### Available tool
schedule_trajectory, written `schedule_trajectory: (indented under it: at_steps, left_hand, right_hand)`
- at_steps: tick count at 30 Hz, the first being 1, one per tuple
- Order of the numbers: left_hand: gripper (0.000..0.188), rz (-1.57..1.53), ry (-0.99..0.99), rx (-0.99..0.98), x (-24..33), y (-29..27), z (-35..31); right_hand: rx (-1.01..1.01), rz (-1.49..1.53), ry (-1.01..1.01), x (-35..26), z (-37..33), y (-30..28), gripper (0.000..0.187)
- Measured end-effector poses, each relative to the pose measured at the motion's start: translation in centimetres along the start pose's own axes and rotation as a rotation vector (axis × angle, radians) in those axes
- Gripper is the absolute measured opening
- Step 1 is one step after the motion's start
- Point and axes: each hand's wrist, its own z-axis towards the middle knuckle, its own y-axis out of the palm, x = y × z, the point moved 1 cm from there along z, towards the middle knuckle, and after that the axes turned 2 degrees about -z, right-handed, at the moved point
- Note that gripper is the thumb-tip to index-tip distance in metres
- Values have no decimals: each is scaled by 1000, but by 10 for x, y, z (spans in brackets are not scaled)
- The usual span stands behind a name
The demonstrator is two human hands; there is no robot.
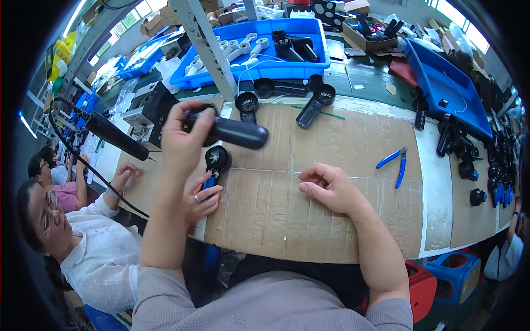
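Raised over the left of the cardboard-covered bench, my left hand (187, 129) is closed round a dark handheld fan body (240, 133), its rounded handle pointing right. My right hand (328, 190) rests low over the cardboard (265, 215), fingers curled with thumb and fingertips together; whether anything small is between them is hidden. Just below my left hand, a co-worker's hand (204, 199) with a ring holds a black and blue fan part (217, 161). Two black fan housings (316, 106) (247, 105) lie at the cardboard's far side.
Blue-handled nippers (395, 164) lie to the right. A black electric screwdriver (117, 135) hangs at left on its cable, near the co-worker (99, 243). Behind stands a blue tray (259, 70) with white and black parts; another blue tray (450, 94) and several black parts (461, 140) are at right.
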Motion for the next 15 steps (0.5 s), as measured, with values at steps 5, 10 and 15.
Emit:
schedule_trajectory:
  at_steps: [5,10,15]
  left_hand:
    - [37,288,-28,180,-37,-43,28]
    - [24,938,646,-411,-42,24,-148]
    - [25,1096,821,-581,-49,47,-163]
  right_hand:
    - [15,-30,25,0,0,-1,15]
    - [6,-31,10,-3,2,0,14]
    - [30,-46,6,-1,2,1,13]
